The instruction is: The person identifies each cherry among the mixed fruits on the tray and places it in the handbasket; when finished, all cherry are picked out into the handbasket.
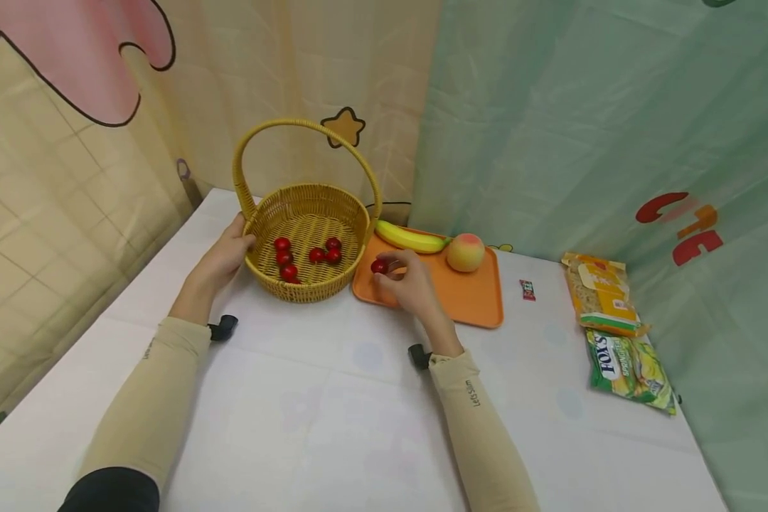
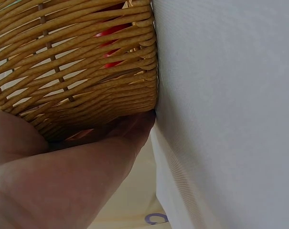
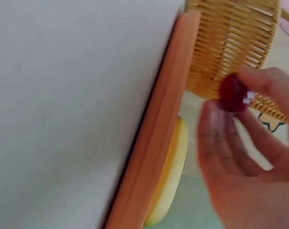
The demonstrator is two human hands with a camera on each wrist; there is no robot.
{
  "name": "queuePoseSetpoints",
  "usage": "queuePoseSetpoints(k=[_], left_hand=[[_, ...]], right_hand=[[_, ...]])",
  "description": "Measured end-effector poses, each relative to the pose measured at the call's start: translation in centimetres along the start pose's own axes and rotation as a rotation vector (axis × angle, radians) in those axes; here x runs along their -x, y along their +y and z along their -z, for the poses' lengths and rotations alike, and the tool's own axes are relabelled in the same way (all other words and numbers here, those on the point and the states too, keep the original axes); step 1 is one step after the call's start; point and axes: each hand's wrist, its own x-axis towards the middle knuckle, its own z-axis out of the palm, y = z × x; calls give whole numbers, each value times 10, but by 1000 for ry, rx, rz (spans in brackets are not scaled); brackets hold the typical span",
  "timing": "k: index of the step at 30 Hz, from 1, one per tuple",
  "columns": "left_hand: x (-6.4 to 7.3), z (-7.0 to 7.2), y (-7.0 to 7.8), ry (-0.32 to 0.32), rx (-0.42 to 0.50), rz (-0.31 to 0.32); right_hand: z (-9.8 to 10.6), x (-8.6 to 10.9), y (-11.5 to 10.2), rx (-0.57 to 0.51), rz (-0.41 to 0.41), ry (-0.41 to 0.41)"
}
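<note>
A yellow woven basket (image 1: 304, 291) with a tall arched handle stands on the table's far left part, several red cherries (image 1: 283, 243) lying inside. My left hand (image 1: 228, 250) grips its left side, thumb at the rim; in the left wrist view the fingers lie beneath the wicker wall (image 2: 77, 57), partly hidden. Between thumb and fingertips my right hand (image 1: 412, 284) pinches a dark red cherry (image 1: 379, 266), above the left part of an orange tray (image 1: 467, 302). The right wrist view shows this cherry (image 3: 233, 93) held clear of the tray, with the basket behind.
On the tray lie a banana (image 1: 412, 239) and a peach (image 1: 466, 253). A small red wrapped candy (image 1: 528, 290) is right of it. Farther right lie an orange snack bag (image 1: 601, 293) and a green Fox's bag (image 1: 630, 370). Curtains (image 1: 550, 128) hang behind the white table (image 1: 307, 427).
</note>
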Motion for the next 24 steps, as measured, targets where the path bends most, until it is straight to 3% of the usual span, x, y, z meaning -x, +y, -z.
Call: queuePoseSetpoints(k=[7,11,17,24], left_hand=[[-1,1,-1,1,13,1],[0,0,-2,-2,13,-4],[1,0,-1,-4,17,-5],[-2,1,-4,0,20,-25]], right_hand=[[6,0,-26,-93,180,188],[8,4,-47,-157,284,243],[3,9,-70,-141,347,233],[-16,11,-77,-62,371,170]])
